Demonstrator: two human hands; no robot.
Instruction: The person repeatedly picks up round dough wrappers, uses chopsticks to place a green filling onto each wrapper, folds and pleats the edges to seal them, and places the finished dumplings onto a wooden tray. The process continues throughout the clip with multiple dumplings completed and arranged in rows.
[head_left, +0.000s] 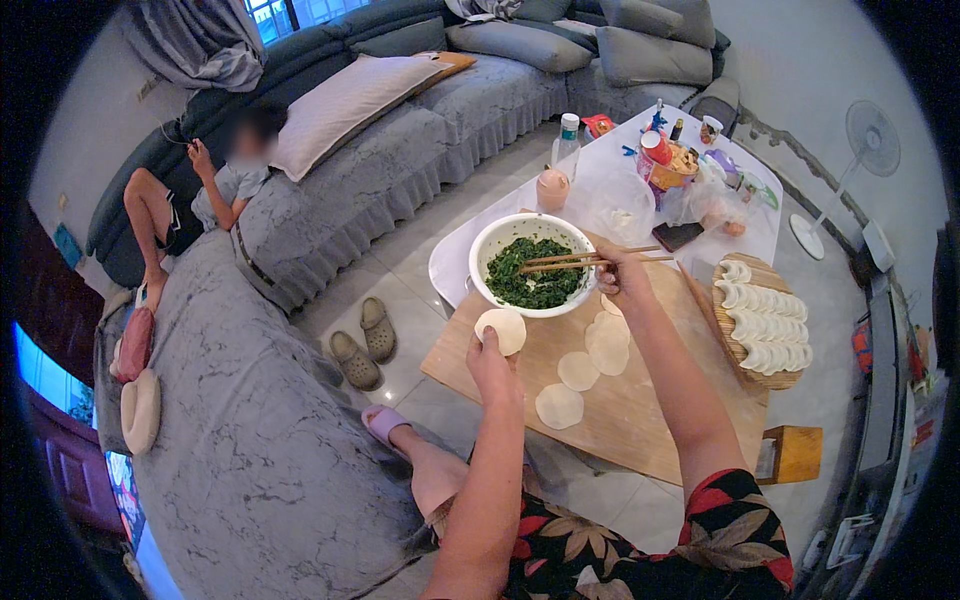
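A round dumpling wrapper (504, 332) rests in my left hand (491, 364), thumb on top, just in front of the white bowl (481, 238). Chopped green filling (529, 279) lies in that bowl. My right hand (619, 276) grips a pair of wooden chopsticks (559, 264), whose tips are in the filling. Several loose wrappers (578, 371) are spread on the wooden board (660, 405), some overlapping and partly behind my right forearm. To the right, rows of shaped dumplings (765, 319) fill a round wooden tray (776, 381).
A rolling pin (696, 294) lies beside the tray. Behind the bowl stand a pink container (553, 190), a clear bottle (566, 154), a phone (678, 235) and plastic bags (611, 206). A person (232, 187) reclines on the sofa (360, 172). Clogs (366, 343) sit on the floor; a fan (872, 139) stands right.
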